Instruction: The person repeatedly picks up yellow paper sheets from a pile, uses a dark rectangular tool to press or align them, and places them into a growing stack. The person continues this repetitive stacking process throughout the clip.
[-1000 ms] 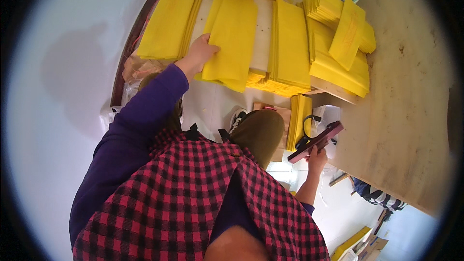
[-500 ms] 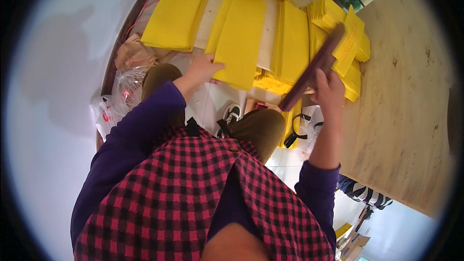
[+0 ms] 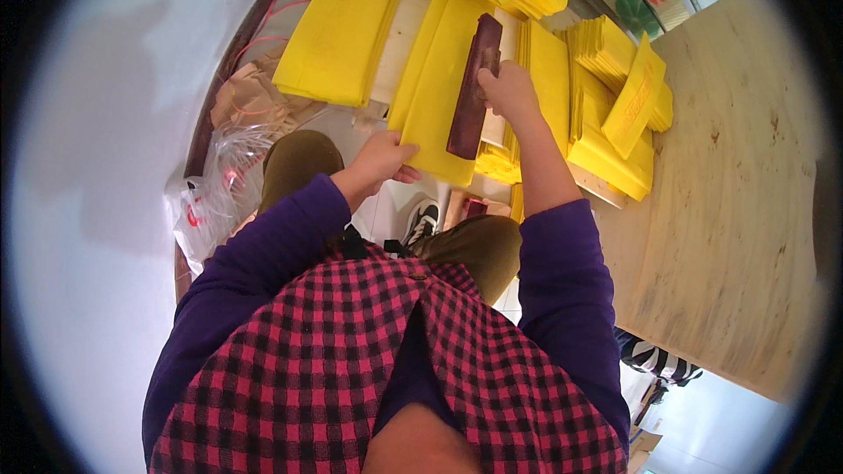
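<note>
My right hand (image 3: 512, 92) is closed around the handle of a long, dark red-brown wooden stamp (image 3: 465, 118). The stamp lies lengthwise along the right side of a stack of yellow paper sheets (image 3: 428, 114); whether it presses on the paper I cannot tell. Nearer to me, my left hand (image 3: 383, 161) pinches the near left corner of that stack, thumb on top and fingers below. To the left lies another stack of yellow paper (image 3: 338, 31) with faint red marks near its far end. Below the stamp's near end, a box with something red in it (image 3: 474, 209) is partly hidden.
More yellow paper stacks (image 3: 546, 70) lie to the right, with a red-printed sheet (image 3: 637, 96) on top. A large plywood board (image 3: 729, 184) stands at the right. Brown paper (image 3: 246, 96) and a clear plastic bag (image 3: 224, 175) are beside the wall at the left.
My right hand has carried the stamp leftward from over the right-hand stacks onto the middle stack. My left hand still holds that stack's near corner.
</note>
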`<state>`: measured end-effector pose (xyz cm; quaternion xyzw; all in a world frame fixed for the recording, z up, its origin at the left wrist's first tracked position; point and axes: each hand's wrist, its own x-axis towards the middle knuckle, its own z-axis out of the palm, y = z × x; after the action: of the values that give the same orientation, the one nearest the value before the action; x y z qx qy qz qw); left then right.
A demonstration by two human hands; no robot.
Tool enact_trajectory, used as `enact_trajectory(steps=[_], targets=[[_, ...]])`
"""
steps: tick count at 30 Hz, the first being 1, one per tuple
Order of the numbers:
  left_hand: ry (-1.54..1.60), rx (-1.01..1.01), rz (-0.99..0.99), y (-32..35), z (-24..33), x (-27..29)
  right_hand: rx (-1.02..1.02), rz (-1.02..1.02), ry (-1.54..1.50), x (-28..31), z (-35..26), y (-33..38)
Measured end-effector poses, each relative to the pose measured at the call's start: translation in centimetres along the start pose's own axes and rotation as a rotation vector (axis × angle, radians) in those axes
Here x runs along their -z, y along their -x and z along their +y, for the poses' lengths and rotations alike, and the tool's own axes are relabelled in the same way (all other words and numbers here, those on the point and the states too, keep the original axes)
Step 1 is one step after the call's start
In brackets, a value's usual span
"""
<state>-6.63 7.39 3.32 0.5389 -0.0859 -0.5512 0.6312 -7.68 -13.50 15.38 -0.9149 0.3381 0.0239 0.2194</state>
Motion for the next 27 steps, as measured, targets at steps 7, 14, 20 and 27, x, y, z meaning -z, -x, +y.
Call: enact_trajectory(steps=[7, 14, 20, 27], targets=[[0.011, 0.012, 0.005, -0.7, -0.6, 0.3, -0.033, -0.008, 0.241, -0.8, -0.9, -1.8], [0.072, -0.034, 0.036, -0.6, -1.0, 0.1, -0.015, -0.047, 0.296, -2.3, -1.6, -2.0], [0.009, -0.009, -0.005, -0.8, -0.9, 0.3, 0.016, 0.045, 0.257, -4.7, -1.0, -2.1], [0.023, -0.021, 0.027, -0.3, -0.3, -0.3, -0.020, 0.088, 0.170, -5.2, 0.0, -2.0]])
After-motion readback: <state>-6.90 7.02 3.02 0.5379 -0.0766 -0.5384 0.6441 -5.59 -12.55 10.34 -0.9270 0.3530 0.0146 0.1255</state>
